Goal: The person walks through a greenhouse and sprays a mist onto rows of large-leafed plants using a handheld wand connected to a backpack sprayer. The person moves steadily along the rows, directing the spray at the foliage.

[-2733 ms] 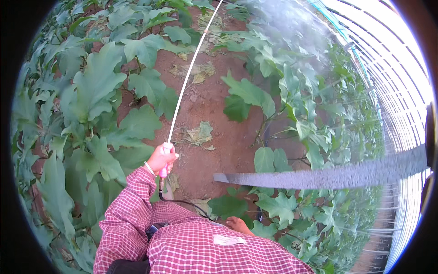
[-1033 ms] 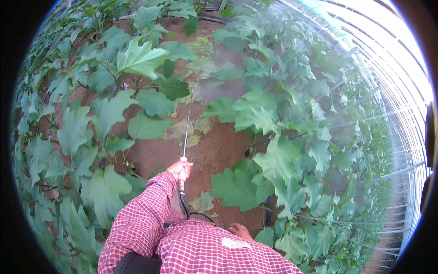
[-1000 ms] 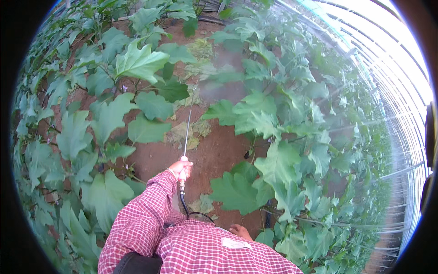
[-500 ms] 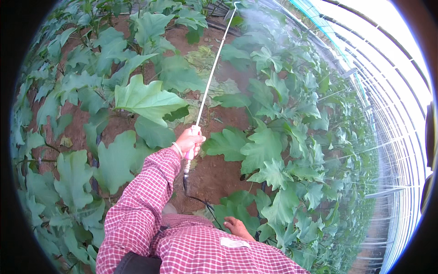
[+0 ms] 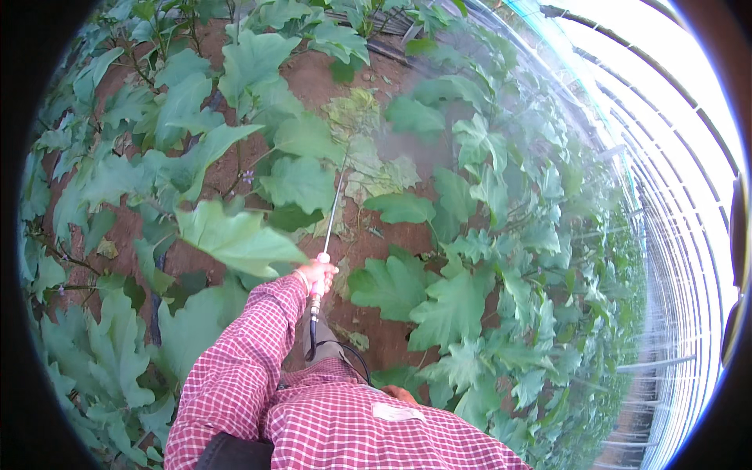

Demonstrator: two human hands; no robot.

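Wand [image 5: 334, 210], clasped in my left hand [image 5: 316, 276], pointed lengthwise forward and slightly right over the soil path [image 5: 395, 236]; my right hand [image 5: 401, 394], farther from it, was too hidden to judge.

wand [image 5: 335, 207]: smooth metal | hose [image 5: 313, 332]: smooth, rubbery | shirt [image 5: 329, 415]: matt cloth | soil [image 5: 309, 78]: rough, matt
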